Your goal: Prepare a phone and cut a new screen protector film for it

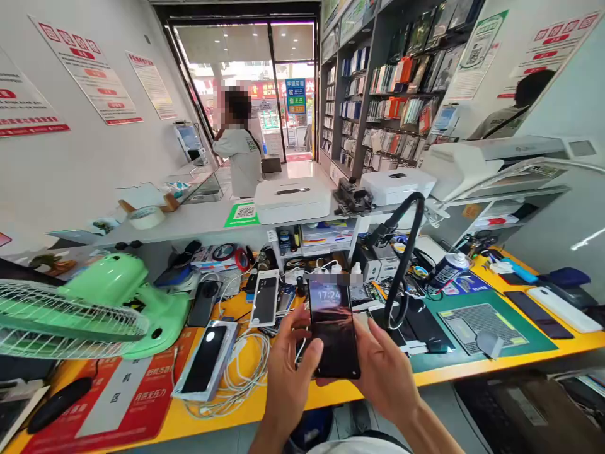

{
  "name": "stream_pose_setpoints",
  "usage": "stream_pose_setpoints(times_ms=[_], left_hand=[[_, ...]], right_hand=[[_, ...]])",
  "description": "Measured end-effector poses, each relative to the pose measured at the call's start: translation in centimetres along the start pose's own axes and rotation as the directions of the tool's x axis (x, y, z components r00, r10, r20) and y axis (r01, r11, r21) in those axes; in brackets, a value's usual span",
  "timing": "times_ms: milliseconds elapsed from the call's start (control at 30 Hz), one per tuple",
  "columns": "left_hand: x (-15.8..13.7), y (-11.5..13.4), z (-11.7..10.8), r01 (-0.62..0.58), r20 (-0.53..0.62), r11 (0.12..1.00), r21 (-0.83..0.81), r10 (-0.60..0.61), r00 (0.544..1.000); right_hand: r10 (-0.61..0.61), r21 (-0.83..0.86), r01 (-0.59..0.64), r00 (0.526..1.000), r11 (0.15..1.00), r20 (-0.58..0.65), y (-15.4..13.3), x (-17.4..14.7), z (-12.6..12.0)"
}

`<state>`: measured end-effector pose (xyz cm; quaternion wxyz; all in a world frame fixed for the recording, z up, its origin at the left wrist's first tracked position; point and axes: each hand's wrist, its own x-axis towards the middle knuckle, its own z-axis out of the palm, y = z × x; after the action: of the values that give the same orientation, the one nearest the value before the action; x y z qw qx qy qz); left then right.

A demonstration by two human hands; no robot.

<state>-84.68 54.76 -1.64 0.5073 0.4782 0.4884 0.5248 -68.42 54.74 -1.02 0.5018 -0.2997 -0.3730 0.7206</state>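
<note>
A black smartphone (pixel 333 334) is held upright over the front edge of the yellow workbench (pixel 246 407), its lit screen reading 17:24. My left hand (pixel 295 366) grips its left side, with the thumb lying over the lower left of the screen. On the other side my right hand (pixel 385 369) closes on the phone's right edge; its fingers behind are mostly hidden. To the left, a coiled white cable (pixel 243 372) lies beside a phone in a box (pixel 208 359). A white box picturing a phone (pixel 265 299) sits further back.
A green fan (pixel 127 309) stands at the left by a red mat (pixel 142 391). A black flexible arm (pixel 406 252) curves up behind my right hand. At the right are a green work mat (pixel 515 309), a spray can (pixel 447 271) and phones. Beyond the counter (pixel 212 217) stands a person (pixel 243 157).
</note>
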Motion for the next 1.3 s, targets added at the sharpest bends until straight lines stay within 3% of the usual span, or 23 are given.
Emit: stream_pose_setpoints(times_ms=[67,167,200,267,467,567,700,867,1000,1300], left_hand=[[1.0,0.6,2.0,0.11,0.236,0.968,-0.226,-0.055,0.97],[2.8,1.4,5.4,0.363,0.588,0.873,-0.327,-0.113,0.801],[3.3,1.6,6.5,0.408,0.641,0.856,-0.318,-0.123,0.757],[3.9,1.9,8.5,0.441,0.672,0.848,-0.294,-0.144,0.726],[4.1,1.8,11.8,0.472,0.659,0.837,-0.278,-0.192,0.728],[4.1,2.2,12.7,0.494,0.681,0.805,-0.329,-0.16,0.714],[4.3,3.4,13.0,0.497,0.683,0.752,-0.433,-0.085,0.725],[4.3,4.4,12.3,0.481,0.684,0.766,-0.426,-0.075,0.725],[4.3,4.9,11.5,0.48,0.688,0.784,-0.394,-0.095,0.72],[4.5,5.2,10.2,0.475,0.672,0.783,-0.402,-0.1,0.734]], right_hand=[[0.056,0.096,-0.056,0.998,0.994,0.001,-2.7,-0.3,-2.7],[0.109,0.175,-0.107,0.994,0.979,-0.006,-5.6,-0.4,-6.2],[0.096,0.151,-0.093,0.995,0.984,-0.012,-6.3,-0.4,-7.2],[0.044,0.079,-0.042,0.999,0.996,-0.026,-7.3,-0.3,-8.7],[-0.168,-0.156,0.151,0.98,0.976,-0.105,-7.6,-0.4,-11.1],[-0.229,-0.192,0.199,0.962,0.961,-0.147,-7.6,-0.4,-11.9],[-0.079,-0.102,0.081,0.997,0.992,0.022,-9.0,-0.8,-12.1],[0.033,-0.055,-0.021,0.97,0.998,0.241,-10.6,-1.6,-10.9],[-0.006,-0.048,0.019,0.967,0.999,0.256,-10.0,-1.6,-10.1],[-0.036,-0.131,0.058,0.986,0.99,0.162,-9.1,-1.5,-8.4]])
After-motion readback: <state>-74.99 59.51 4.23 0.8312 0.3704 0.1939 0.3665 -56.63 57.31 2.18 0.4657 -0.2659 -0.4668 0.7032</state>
